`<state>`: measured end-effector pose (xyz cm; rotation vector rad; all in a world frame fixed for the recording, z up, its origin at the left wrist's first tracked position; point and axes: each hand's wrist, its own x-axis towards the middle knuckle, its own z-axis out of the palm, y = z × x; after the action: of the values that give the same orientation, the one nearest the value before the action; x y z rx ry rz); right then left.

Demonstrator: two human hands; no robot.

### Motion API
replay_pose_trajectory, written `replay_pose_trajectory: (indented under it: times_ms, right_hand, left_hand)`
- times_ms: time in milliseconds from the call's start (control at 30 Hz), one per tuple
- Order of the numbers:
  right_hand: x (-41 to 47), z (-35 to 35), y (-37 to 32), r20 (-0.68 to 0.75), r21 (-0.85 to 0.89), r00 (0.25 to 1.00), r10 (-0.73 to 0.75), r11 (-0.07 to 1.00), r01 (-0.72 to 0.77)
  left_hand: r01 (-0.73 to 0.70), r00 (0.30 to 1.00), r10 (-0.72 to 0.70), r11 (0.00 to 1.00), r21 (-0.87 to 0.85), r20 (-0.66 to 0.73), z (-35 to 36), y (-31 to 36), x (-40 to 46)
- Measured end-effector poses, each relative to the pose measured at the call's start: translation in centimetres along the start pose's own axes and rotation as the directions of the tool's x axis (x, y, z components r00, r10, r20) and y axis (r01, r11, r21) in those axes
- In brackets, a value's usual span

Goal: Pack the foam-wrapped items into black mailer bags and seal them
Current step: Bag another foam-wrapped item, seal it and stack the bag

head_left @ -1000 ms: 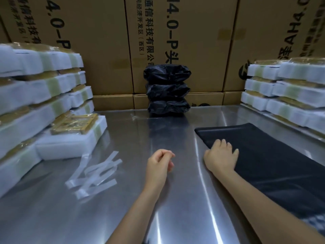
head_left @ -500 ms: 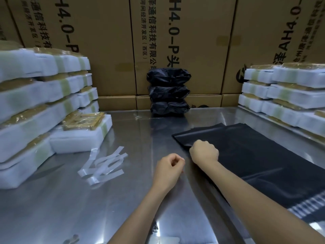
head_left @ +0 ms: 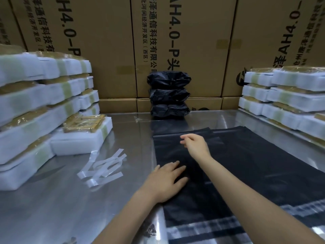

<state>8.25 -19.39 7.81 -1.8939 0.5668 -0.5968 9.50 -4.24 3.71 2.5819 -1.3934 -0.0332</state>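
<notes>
Left hand (head_left: 166, 182) lay flat, fingers (head_left: 177, 170) straight and apart, pressing near-left edge of black mailer bag (head_left: 246, 166) on steel counter (head_left: 58, 208). Right hand (head_left: 196, 145) hovered over bag's far-left corner, fingers loosely curled, thumb and forefinger nearly together; grip on film unclear. Foam-wrapped item (head_left: 82, 136) lay left of fingers; sealed black bags (head_left: 168, 95) stacked beyond. Cartons (head_left: 175, 41) read "AH4.0-P".

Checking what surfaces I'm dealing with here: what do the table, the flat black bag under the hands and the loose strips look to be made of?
Table: brushed metal, probably stainless steel; it mirrors the boxes and streaks light.
Flat black bag: thin plastic film, dull sheen, soft creases.
Loose strips: translucent, glossy, curling; likely plastic peel-off liner, though that is a guess.
</notes>
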Motion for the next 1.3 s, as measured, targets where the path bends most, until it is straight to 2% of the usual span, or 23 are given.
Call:
replay_pose_trajectory:
  times_ms: [67,167,300,400,500,733,800,867,933,1000,1100,1200,1267,1300]
  right_hand:
    - [-0.3,-1.4,1.2,-0.084,-0.097,0.996,-0.035,0.995,0.027]
    - [-0.4,-3.2,2.7,-0.162,-0.221,0.980,-0.117,0.972,0.080]
    - [-0.5,-4.3,4.7,-0.116,-0.460,0.981,-0.157,0.884,0.087]
    - [-0.6,-4.9,6.1,-0.047,-0.623,0.991,-0.124,0.780,0.068]
    - [-0.1,-5.5,6.6,-0.058,-0.625,0.996,-0.071,0.780,0.019]
    - [2.2,-6.7,7.0,-0.104,-0.688,0.994,-0.039,0.725,-0.043]
    - [2.9,-6.8,6.8,-0.061,-0.771,0.998,0.006,0.634,-0.051]
    - [3.5,-6.6,5.7,0.015,-0.875,0.997,0.081,0.484,-0.026]
    - [3.3,-5.8,3.9,0.067,-0.916,0.992,0.103,0.402,0.020]
    - [2.2,-4.3,2.3,0.108,-0.904,0.994,-0.002,0.417,0.099]
    - [-1.6,-0.6,1.8,0.249,-0.779,0.951,-0.184,0.545,0.309]
    - [-4.6,2.7,3.1,0.368,-0.752,0.898,-0.241,0.492,0.440]
    - [-4.2,3.2,3.7,0.347,-0.751,0.911,-0.224,0.516,0.413]
    - [-3.7,3.1,3.8,0.335,-0.743,0.918,-0.210,0.541,0.395]
  left_hand:
    - [0.058,0.996,-0.058,0.998,-0.005,0.063,-1.2,-2.5,-0.5]
    - [0.203,0.979,-0.201,0.972,-0.116,0.032,-3.0,-6.5,-1.5]
    - [0.312,0.945,-0.323,0.938,-0.148,-0.057,-3.1,-8.5,-1.7]
    - [0.276,0.949,-0.296,0.946,-0.168,-0.107,-1.4,-8.2,-1.4]
    - [0.244,0.957,-0.259,0.962,-0.122,-0.128,-1.0,-8.6,-1.1]
    - [0.176,0.980,-0.186,0.977,-0.118,-0.076,-1.6,-9.2,0.1]
    - [0.168,0.981,-0.177,0.980,-0.110,-0.080,-1.7,-9.3,0.5]
    - [0.167,0.981,-0.176,0.980,-0.105,-0.082,-1.6,-9.4,0.7]
    - [0.174,0.980,-0.182,0.980,-0.099,-0.085,-1.5,-9.7,1.0]
    - [0.191,0.976,-0.198,0.978,-0.082,-0.089,-1.5,-10.0,1.4]
    - [0.224,0.962,-0.214,0.973,0.046,-0.172,-1.6,-9.8,2.5]
    - [0.264,0.918,-0.169,0.936,0.234,-0.359,-1.6,-9.5,3.4]
    - [0.284,0.857,-0.182,0.948,0.147,-0.481,-1.6,-9.9,3.4]
    - [0.298,0.793,-0.244,0.955,0.006,-0.558,-1.8,-10.3,3.2]
